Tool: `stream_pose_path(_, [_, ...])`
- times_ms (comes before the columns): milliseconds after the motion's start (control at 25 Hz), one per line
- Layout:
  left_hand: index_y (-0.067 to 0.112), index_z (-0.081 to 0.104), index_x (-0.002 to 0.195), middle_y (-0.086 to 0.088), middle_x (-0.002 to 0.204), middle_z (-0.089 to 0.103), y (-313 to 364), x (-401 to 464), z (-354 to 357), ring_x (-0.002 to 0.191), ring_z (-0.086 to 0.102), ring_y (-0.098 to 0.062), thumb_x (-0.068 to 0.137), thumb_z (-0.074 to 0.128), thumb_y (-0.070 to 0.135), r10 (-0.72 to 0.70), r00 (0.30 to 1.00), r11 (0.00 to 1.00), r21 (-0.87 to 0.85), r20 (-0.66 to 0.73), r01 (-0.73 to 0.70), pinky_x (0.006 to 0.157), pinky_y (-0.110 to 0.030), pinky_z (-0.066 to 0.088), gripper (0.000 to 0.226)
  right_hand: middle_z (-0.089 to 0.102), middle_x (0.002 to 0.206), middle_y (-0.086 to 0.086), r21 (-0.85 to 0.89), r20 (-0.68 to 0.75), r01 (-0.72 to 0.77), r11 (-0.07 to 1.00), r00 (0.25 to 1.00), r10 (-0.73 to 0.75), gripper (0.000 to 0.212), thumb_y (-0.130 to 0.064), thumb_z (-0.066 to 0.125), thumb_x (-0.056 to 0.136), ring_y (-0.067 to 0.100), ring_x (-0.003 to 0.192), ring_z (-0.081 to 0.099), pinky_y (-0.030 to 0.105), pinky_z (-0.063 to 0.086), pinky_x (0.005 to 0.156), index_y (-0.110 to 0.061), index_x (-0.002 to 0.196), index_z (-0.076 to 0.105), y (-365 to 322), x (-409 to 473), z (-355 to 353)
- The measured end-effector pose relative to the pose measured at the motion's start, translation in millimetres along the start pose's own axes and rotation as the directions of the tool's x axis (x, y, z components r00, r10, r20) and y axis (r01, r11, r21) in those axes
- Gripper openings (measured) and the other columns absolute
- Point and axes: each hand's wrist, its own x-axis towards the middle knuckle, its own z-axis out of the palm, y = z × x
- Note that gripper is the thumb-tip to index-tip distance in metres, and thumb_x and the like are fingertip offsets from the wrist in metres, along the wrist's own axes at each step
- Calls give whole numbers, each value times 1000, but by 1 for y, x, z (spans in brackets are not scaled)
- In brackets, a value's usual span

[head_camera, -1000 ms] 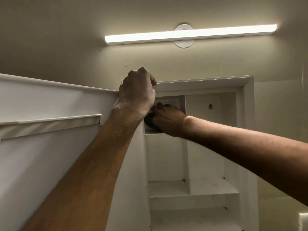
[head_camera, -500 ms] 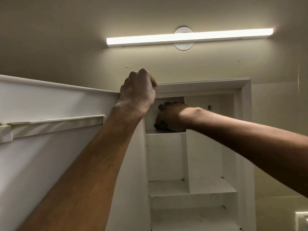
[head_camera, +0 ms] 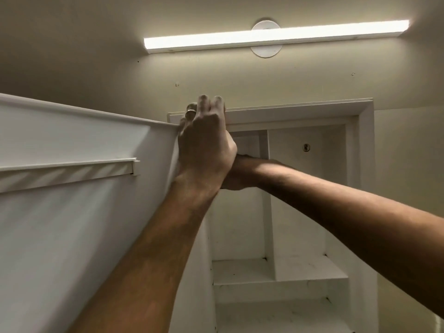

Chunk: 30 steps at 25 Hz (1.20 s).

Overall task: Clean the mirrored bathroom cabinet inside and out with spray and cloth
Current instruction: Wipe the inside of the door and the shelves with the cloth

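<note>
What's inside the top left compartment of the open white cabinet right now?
The right hand reaches into the white cabinet; the left hand, gripping the white door, covers its fingers and any cloth.

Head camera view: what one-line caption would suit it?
Left hand grips the open cabinet door's top corner; right hand reaches inside.

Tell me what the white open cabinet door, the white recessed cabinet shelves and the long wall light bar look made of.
White open cabinet door: probably painted wood or laminated board; smooth, matte, with a raised rail across it.
White recessed cabinet shelves: likely painted wood; flat matte white with dark scuffs and specks.
Long wall light bar: seemingly a frosted plastic diffuser, glowing evenly, on a round white mount.
</note>
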Motion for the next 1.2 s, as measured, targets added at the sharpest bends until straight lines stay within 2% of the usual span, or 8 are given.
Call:
stream_pose_path(80, [12, 55, 127, -7, 127, 55, 0, -7, 4, 121, 53, -27, 84, 56, 7, 0, 1000, 1000, 30, -1, 0, 108, -39, 47, 43, 50, 86, -7, -36, 38, 4, 999, 999, -2, 28, -27, 53, 105, 2, 62, 40, 13, 38, 69, -8, 118, 68, -2, -7, -6])
stream_pose_path(200, [12, 52, 129, -9, 129, 52, 1, -10, 6, 123, 51, -29, 83, 54, 8, -11, 1000, 998, 68, 17, 10, 110, -40, 45, 46, 48, 60, -20, -52, 69, -54, 997, 996, 57, 25, -41, 55, 102, 5, 50, 49, 12, 33, 46, -35, 79, 58, -4, -12, -20])
stream_pose_path(320, [11, 52, 130, -9, 130, 53, 1, -9, 4, 122, 53, -30, 85, 56, 8, -23, 999, 997, 76, 35, 20, 109, -41, 46, 46, 53, 67, -15, -167, 84, -8, 986, 996, 22, 32, -44, 52, 103, 5, 59, 52, 21, 40, 57, -29, 75, 54, -7, -13, -23])
stream_pose_path(440, [13, 54, 132, -8, 130, 55, 1, -5, -2, 121, 55, -29, 88, 57, 9, -18, 998, 998, 67, 59, 14, 106, -41, 49, 44, 59, 82, -9, -447, 52, 75, 891, 997, -57, 26, -40, 45, 106, 9, 71, 53, 35, 49, 83, -23, 109, 64, -11, -14, -17])
stream_pose_path(560, [13, 61, 125, -7, 126, 61, 1, 2, -11, 116, 59, -29, 90, 56, 5, -21, 998, 999, 36, 65, 19, 98, -41, 50, 36, 64, 92, 1, -618, 13, -40, 785, 998, 62, 41, -50, 33, 104, 16, 78, 55, 43, 42, 90, -22, 107, 64, -5, -16, -19])
stream_pose_path(720, [15, 69, 123, -6, 126, 64, -5, 15, -24, 115, 62, -31, 92, 54, 1, -29, 990, 999, -9, 139, 31, 93, -41, 52, 38, 64, 69, 0, -446, -64, -121, 887, 993, 103, 39, -47, 52, 94, 19, 65, 58, 30, 42, 62, -17, 77, 69, 0, -21, -23])
stream_pose_path(920, [19, 70, 128, -4, 131, 62, -8, 21, -31, 121, 59, -29, 92, 58, 3, -19, 980, 999, -36, 196, 26, 102, -41, 51, 41, 74, 100, 10, -126, -450, 22, 992, 889, -77, 19, -27, 60, 99, 30, 88, 68, 45, 59, 80, -15, 103, 74, -11, -16, -5])
stream_pose_path(1200, [18, 71, 126, -4, 129, 62, -10, 21, -27, 118, 61, -30, 91, 58, -1, -11, 987, 998, -54, 158, 20, 96, -40, 51, 42, 66, 105, 3, -70, 35, 24, 997, 999, -21, 35, -44, 38, 103, 24, 97, 62, 50, 54, 92, -25, 104, 68, -4, -5, 0])
